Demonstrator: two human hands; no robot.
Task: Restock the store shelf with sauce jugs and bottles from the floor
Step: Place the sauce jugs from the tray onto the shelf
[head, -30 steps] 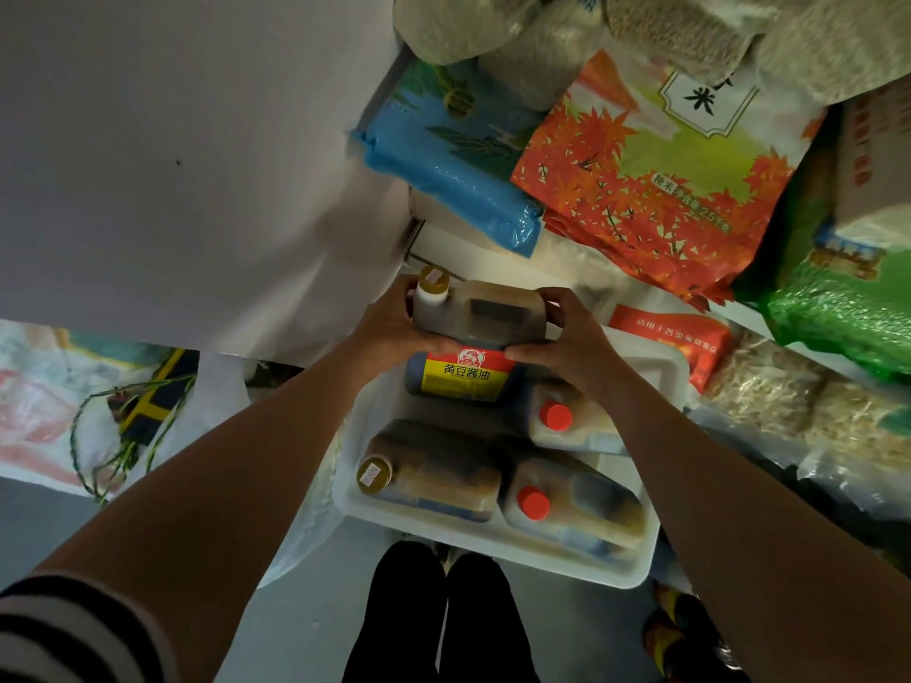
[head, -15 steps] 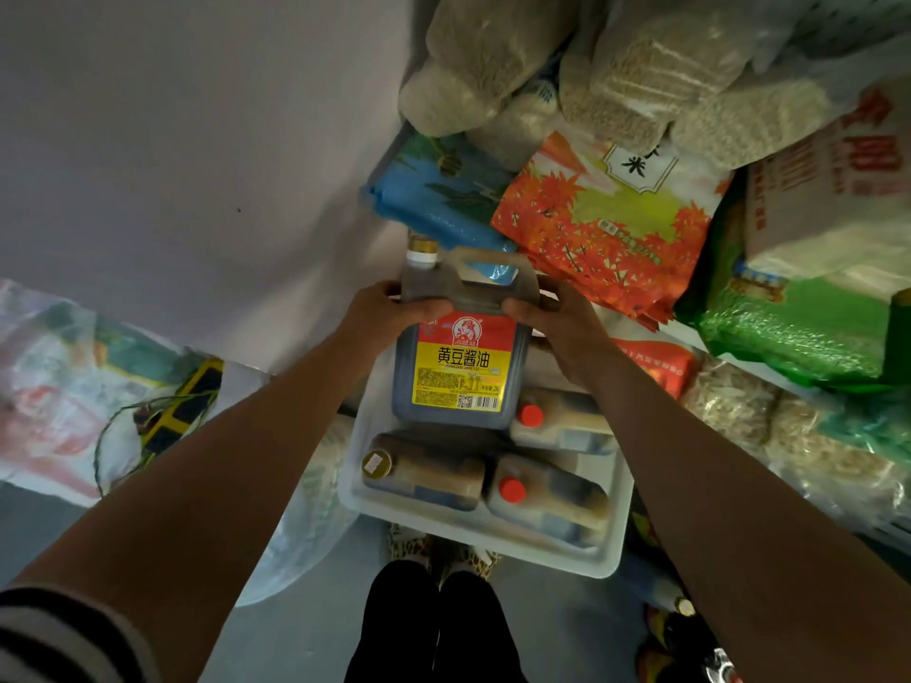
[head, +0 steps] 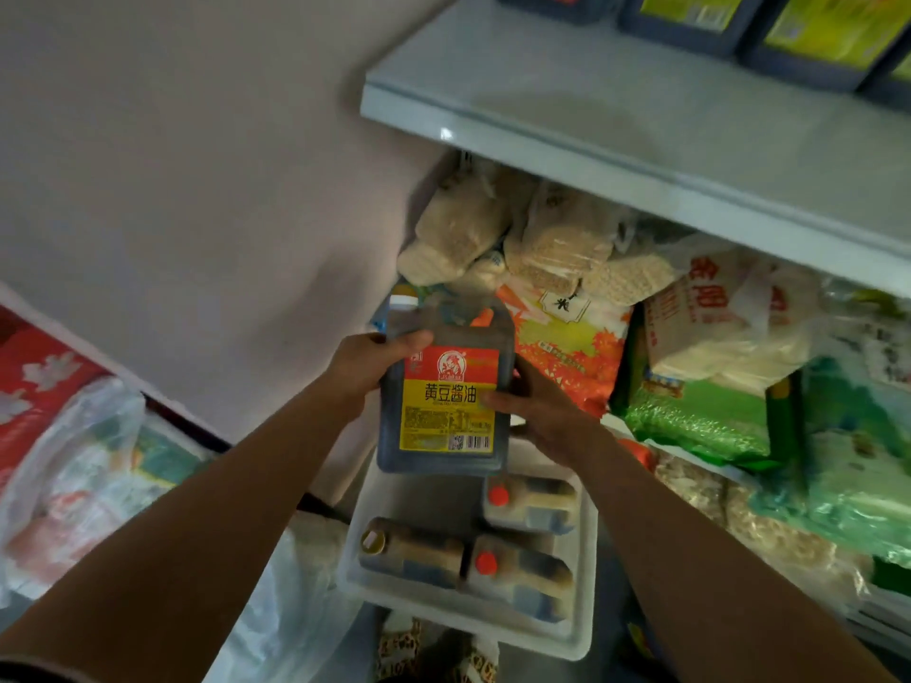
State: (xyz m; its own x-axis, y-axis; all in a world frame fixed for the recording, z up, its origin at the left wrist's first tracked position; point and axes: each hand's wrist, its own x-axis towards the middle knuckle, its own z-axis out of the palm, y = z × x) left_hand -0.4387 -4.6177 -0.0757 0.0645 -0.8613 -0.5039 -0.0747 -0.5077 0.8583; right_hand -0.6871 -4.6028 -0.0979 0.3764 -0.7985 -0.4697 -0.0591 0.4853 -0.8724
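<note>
Compared with a moment ago, the soy sauce jug (head: 443, 386) has risen clear of the white tray (head: 584, 628) and stands upright in the air. The view has tilted up to take in a pale shelf (head: 641, 120) that was out of sight before. Nearest, three jugs (head: 517, 569) lie on their sides in the tray: two with red caps, one with a gold cap. Above them, the left hand (head: 367, 359) grips the held jug's upper left side, thumb across its front, and the right hand (head: 540, 411) clasps its right edge, thumb on the yellow label reading 黄豆酱油. Behind are rice bags (head: 572, 347). On the shelf stand dark jugs with yellow labels (head: 808, 37), count unclear.
</note>
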